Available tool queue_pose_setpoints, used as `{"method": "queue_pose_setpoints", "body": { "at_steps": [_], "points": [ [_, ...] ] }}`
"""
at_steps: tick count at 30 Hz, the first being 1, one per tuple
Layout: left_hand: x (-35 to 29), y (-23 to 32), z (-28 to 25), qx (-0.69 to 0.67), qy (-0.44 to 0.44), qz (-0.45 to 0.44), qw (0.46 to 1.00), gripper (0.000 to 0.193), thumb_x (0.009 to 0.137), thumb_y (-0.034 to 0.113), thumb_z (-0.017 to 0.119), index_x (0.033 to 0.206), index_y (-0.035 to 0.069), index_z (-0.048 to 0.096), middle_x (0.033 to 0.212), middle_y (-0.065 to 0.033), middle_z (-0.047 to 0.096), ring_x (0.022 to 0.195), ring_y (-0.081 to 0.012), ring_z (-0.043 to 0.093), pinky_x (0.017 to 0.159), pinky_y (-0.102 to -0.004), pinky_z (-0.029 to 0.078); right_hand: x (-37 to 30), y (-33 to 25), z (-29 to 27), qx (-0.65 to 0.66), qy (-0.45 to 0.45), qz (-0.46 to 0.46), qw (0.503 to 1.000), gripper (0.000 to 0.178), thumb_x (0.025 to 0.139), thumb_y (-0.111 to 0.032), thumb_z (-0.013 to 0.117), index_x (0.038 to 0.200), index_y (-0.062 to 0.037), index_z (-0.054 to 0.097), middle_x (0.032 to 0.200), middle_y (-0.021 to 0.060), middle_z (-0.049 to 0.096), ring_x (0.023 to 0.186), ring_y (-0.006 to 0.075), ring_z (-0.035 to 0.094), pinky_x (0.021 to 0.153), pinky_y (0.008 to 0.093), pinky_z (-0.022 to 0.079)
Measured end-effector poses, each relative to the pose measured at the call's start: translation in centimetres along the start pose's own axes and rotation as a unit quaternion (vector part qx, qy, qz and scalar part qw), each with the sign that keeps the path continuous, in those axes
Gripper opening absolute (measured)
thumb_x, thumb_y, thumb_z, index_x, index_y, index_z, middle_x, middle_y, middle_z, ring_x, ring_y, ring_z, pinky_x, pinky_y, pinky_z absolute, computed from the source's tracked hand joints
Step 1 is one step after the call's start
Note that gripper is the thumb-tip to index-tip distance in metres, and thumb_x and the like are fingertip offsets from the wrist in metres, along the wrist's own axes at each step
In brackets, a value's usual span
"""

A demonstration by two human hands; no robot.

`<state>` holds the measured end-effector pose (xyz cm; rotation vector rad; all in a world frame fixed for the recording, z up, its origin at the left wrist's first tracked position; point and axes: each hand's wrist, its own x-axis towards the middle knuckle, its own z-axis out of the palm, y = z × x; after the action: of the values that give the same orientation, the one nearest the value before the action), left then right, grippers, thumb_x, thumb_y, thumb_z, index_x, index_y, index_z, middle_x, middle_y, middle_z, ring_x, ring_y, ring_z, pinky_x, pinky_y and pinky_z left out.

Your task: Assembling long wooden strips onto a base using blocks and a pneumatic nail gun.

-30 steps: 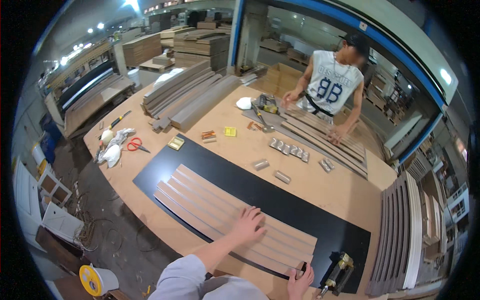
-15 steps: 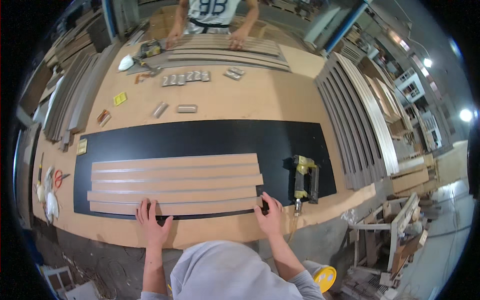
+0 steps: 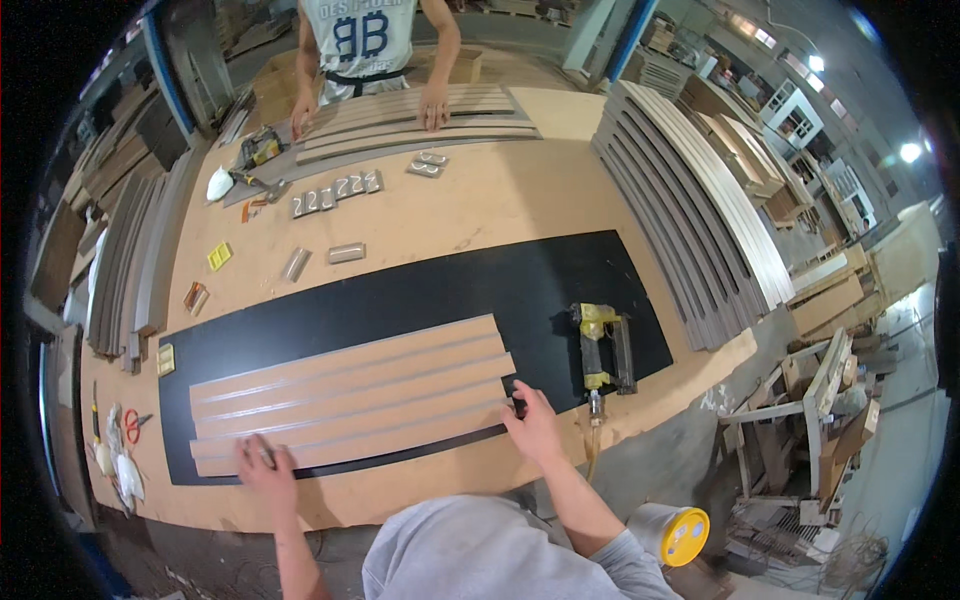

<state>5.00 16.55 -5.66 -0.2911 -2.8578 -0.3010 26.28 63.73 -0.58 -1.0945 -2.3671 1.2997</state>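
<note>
Several tan slats with grey edges (image 3: 350, 390) lie side by side on a black sheet (image 3: 430, 280), their right ends uneven. My left hand (image 3: 268, 470) is at the near slat's left part, fingertips resting on it, fingers apart. At the slats' right end is my right hand (image 3: 535, 428), thumb and fingers apart, touching the nearest slat's end; its fingertips are partly hard to make out. Neither hand is closed round a slat. To the right of the slats, a yellow-and-black air nail gun (image 3: 597, 350) with a hose lies on the black sheet.
Across the table (image 3: 480, 205) a co-worker's hands (image 3: 434, 106) rest on other slats (image 3: 400, 125). Grey boards are stacked at the right (image 3: 680, 220) and left (image 3: 165, 255). Small packets (image 3: 340, 190), red scissors (image 3: 133, 426) and a yellow-lidded bucket (image 3: 685, 537) are about.
My left hand has moved left along the near slat. My right hand stays at the slats' right end, its fingers nearer the end. The view has turned, so the whole table appears tilted.
</note>
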Motion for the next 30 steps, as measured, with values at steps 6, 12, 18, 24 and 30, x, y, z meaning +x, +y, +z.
{"method": "queue_pose_setpoints", "body": {
  "at_steps": [6,12,18,24,30],
  "points": [
    [6.1,-10.1,-2.0,0.018,0.020,-0.263,0.964,0.072,0.095,0.044,0.072,0.147,-0.002,0.053,0.151,-0.0313,0.051,0.139,-0.0464,0.050,0.116,-0.0523,0.040,0.4,-0.6,-0.1,-0.129,0.011,-0.021,0.991,0.057,0.087,-0.028,0.080,0.136,-0.0039,0.064,0.108,0.0144,0.067,0.088,0.0264,0.068,0.084,0.0378,0.057],
    [7.6,-16.1,-1.2,-0.189,-0.001,-0.293,0.937,0.076,0.096,0.037,0.074,0.149,-0.010,0.047,0.151,-0.0303,0.052,0.139,-0.0406,0.052,0.116,-0.0473,0.042,-0.2,1.5,0.5,-0.043,0.036,-0.016,0.998,0.046,0.087,-0.027,0.083,0.124,-0.0024,0.072,0.100,0.0115,0.067,0.086,0.0235,0.068,0.079,0.0353,0.057],
    [7.5,-18.7,-0.9,-0.270,0.038,-0.311,0.910,0.072,0.099,0.029,0.071,0.151,-0.012,0.041,0.149,-0.0299,0.053,0.137,-0.0383,0.054,0.116,-0.0441,0.042,-0.7,0.6,0.0,-0.003,-0.001,0.028,1.000,0.048,0.090,-0.029,0.077,0.131,-0.0063,0.069,0.107,0.0122,0.069,0.100,0.0273,0.069,0.089,0.0385,0.056],
    [6.7,-16.5,0.2,-0.110,0.032,-0.277,0.954,0.071,0.100,0.032,0.067,0.153,-0.008,0.041,0.155,-0.0296,0.047,0.143,-0.0429,0.045,0.119,-0.0468,0.038,-0.2,1.5,1.2,0.053,-0.007,0.048,0.997,0.049,0.089,-0.022,0.080,0.134,-0.0048,0.067,0.105,0.0102,0.071,0.088,0.0176,0.069,0.080,0.0329,0.057],
    [6.8,-19.1,0.4,-0.179,0.071,-0.290,0.937,0.072,0.099,0.031,0.068,0.153,-0.007,0.041,0.156,-0.0304,0.044,0.144,-0.0424,0.044,0.118,-0.0464,0.039,0.8,1.5,0.9,-0.028,0.030,-0.034,0.999,0.051,0.087,-0.029,0.080,0.131,-0.0067,0.069,0.104,0.0114,0.073,0.092,0.0253,0.071,0.085,0.0368,0.057]
  ]
}}
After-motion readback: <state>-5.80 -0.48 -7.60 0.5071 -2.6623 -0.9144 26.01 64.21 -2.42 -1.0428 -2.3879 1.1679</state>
